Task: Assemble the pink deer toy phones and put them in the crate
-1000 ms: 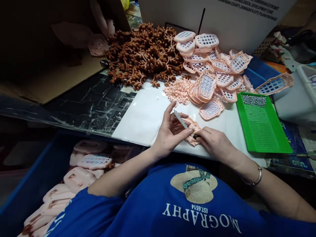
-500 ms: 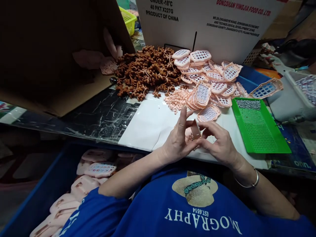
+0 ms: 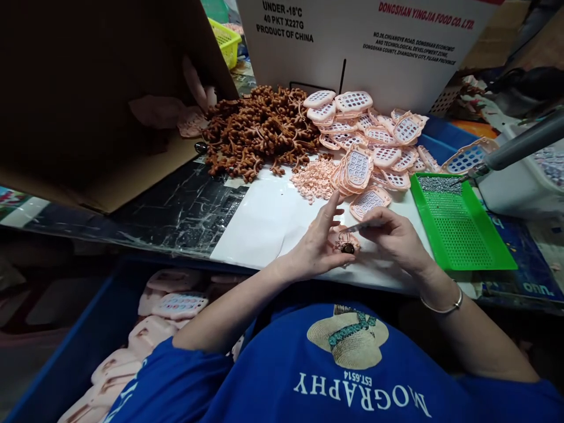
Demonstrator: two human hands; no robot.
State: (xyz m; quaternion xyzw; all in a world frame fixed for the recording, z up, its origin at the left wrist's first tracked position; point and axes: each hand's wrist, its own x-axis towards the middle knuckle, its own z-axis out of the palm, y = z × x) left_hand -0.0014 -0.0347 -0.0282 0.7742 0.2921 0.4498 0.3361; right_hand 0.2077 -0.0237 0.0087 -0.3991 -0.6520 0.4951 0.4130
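Note:
My left hand [image 3: 315, 244] rests on the white work surface, its fingers curled around a small pink plastic shell [image 3: 333, 238]. Thin wires and a round dark part with a metallic rim [image 3: 348, 248], which looks like a small speaker, show at the shell. Close to its right, my right hand [image 3: 394, 238] pinches a thin greyish flat piece [image 3: 362, 225], seen nearly edge-on over the shell. Its exact kind is unclear. Just beyond my hands lie pink keypad covers [image 3: 370, 201] with pale buttons and a heap of small pink pieces [image 3: 314, 179].
A green tray [image 3: 467, 235] of small screws stands right, with a grey powered screwdriver [image 3: 524, 144] reaching over it. Brown branching parts [image 3: 264, 129] are heaped behind. Cardboard boxes [image 3: 352, 41] stand at the back and left. A blue bin [image 3: 83, 329] of pink shells sits below left.
The tan panel that stood upright between both hands has gone from that position; my right hand now pinches a thin flat piece. The round dark part has come into view, and the screwdriver has appeared at right.

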